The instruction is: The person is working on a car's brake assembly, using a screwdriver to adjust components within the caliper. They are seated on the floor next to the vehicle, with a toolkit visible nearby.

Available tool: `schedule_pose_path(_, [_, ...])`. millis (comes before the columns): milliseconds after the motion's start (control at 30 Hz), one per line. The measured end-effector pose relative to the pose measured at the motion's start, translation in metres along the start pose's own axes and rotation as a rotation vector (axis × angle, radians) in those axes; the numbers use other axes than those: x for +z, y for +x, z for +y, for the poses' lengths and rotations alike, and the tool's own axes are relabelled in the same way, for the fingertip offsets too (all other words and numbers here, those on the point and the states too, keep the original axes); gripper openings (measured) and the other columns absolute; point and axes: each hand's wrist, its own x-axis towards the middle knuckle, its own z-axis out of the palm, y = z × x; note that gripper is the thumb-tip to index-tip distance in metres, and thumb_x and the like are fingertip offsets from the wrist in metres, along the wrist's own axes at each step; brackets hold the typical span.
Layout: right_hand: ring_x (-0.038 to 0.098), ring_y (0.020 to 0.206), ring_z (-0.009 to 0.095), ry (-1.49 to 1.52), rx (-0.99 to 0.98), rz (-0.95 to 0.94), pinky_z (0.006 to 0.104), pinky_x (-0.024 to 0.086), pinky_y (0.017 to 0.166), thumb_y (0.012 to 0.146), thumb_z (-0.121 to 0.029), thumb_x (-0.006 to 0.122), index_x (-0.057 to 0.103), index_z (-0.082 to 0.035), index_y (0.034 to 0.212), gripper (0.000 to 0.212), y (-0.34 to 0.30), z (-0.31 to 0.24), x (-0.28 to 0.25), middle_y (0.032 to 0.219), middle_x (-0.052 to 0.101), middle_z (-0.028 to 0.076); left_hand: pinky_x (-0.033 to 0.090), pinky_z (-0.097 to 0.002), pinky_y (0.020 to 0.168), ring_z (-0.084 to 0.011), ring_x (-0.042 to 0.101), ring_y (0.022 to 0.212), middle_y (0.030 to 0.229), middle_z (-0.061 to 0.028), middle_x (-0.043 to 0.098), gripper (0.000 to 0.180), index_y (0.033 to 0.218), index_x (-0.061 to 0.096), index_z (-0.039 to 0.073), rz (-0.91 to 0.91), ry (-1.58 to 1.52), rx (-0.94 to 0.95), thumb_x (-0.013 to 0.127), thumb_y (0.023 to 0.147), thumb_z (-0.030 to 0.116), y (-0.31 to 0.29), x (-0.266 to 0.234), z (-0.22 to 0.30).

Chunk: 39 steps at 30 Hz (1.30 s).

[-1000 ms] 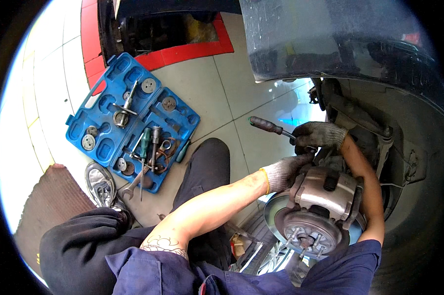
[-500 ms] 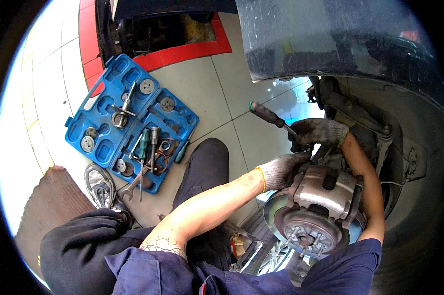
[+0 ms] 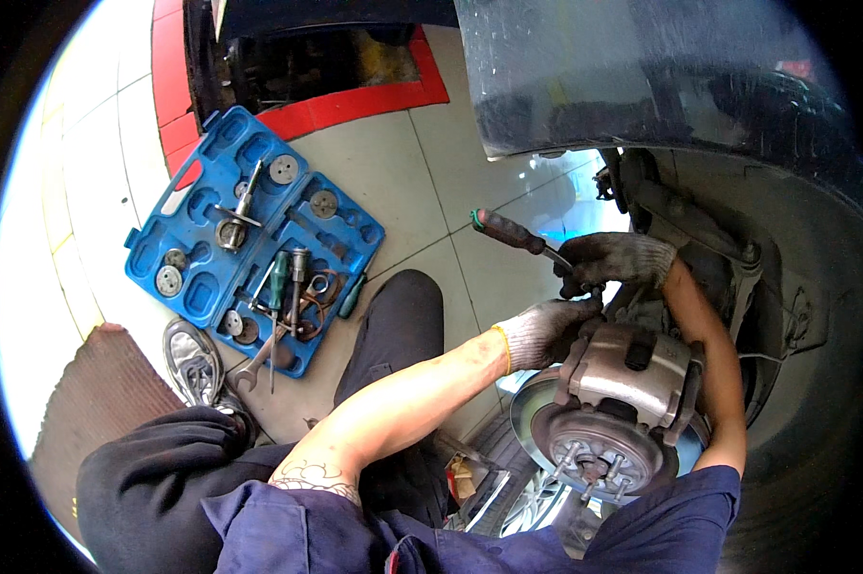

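Observation:
Behind the brake caliper (image 3: 632, 368), both my gloved hands are close together. My right hand (image 3: 618, 260) is closed around the shaft end of a screwdriver (image 3: 508, 231), whose dark handle with a green end points up and left. Its tip is hidden among the fingers. My left hand (image 3: 550, 331), in a grey-white glove with dirty fingertips, is closed just below the right one, against the caliper's back edge. What its fingers pinch is hidden. Under the caliper sits the brake disc (image 3: 536, 409), and the wheel hub (image 3: 599, 461) with its studs faces me.
On the tiled floor at left lies an open blue tool case (image 3: 202, 304) with round metal discs, screwdrivers and a wrench (image 3: 252, 371). A dark car body panel (image 3: 632, 86) overhangs at upper right. Suspension parts (image 3: 685, 215) run behind my right hand. A wheel (image 3: 532, 502) lies below.
The screwdriver's handle has swung slightly left and down. Both hands have shifted a little left and stay closed in the same place behind the caliper.

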Motion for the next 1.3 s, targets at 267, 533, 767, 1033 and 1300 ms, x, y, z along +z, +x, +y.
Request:
schedule_pose_path(267, [0.061, 0.105, 0.023, -0.305, 0.243, 0.084, 0.0346, 0.047, 0.094, 0.088, -0.042, 0.059, 0.057, 0.0, 0.123, 0.054, 0.004, 0.014, -0.007, 0.114, 0.064, 0.016, 0.05, -0.0261, 0.086, -0.0136, 0.06, 0.092, 0.107, -0.0089, 0.062, 0.029, 0.111, 0.059, 0.0, 0.01, 0.034, 0.013, 0.054, 0.097, 0.025, -0.001, 0.0, 0.0])
schedule_pose_path(533, [0.062, 0.089, 0.016, -0.115, 0.105, 0.017, 0.0311, 0.052, 0.076, 0.09, -0.036, 0.063, 0.058, -0.004, 0.118, 0.043, 0.006, 0.011, -0.003, 0.105, 0.066, 0.009, 0.047, -0.0245, 0.078, -0.0107, 0.057, 0.087, 0.106, -0.0066, 0.062, 0.036, 0.113, 0.059, 0.001, 0.077, 0.186, 0.062, 0.054, 0.097, 0.032, -0.01, 0.011, -0.001])
schedule_pose_path(767, [0.062, 0.089, 0.016, -0.156, 0.049, -0.015, 0.0306, 0.052, 0.077, 0.09, -0.032, 0.063, 0.058, -0.004, 0.116, 0.039, -0.005, -0.009, -0.001, 0.101, 0.066, 0.009, 0.049, -0.0277, 0.088, -0.0142, 0.059, 0.097, 0.109, -0.0082, 0.061, 0.031, 0.114, 0.057, 0.0, -0.008, 0.16, -0.014, 0.055, 0.097, 0.026, 0.001, -0.005, 0.002])
schedule_pose_path(1033, [0.062, 0.096, 0.021, -0.211, 0.225, 0.044, 0.0341, 0.052, 0.084, 0.086, -0.036, 0.065, 0.057, -0.001, 0.119, 0.048, 0.002, 0.008, -0.003, 0.108, 0.065, 0.014, 0.05, -0.0276, 0.091, -0.0175, 0.061, 0.1, 0.109, -0.0125, 0.063, 0.026, 0.112, 0.056, -0.001, -0.027, -0.003, -0.014, 0.053, 0.097, 0.021, -0.003, 0.01, -0.001])
schedule_pose_path(1300, [0.063, 0.094, 0.021, -0.291, 0.085, 0.044, 0.0349, 0.052, 0.083, 0.088, -0.04, 0.063, 0.062, -0.004, 0.114, 0.045, 0.007, 0.014, -0.01, 0.106, 0.066, 0.013, 0.052, -0.0274, 0.088, -0.0181, 0.062, 0.097, 0.109, -0.0132, 0.063, 0.027, 0.112, 0.056, -0.002, 0.001, -0.034, -0.028, 0.053, 0.097, 0.021, -0.003, 0.008, 0.002])
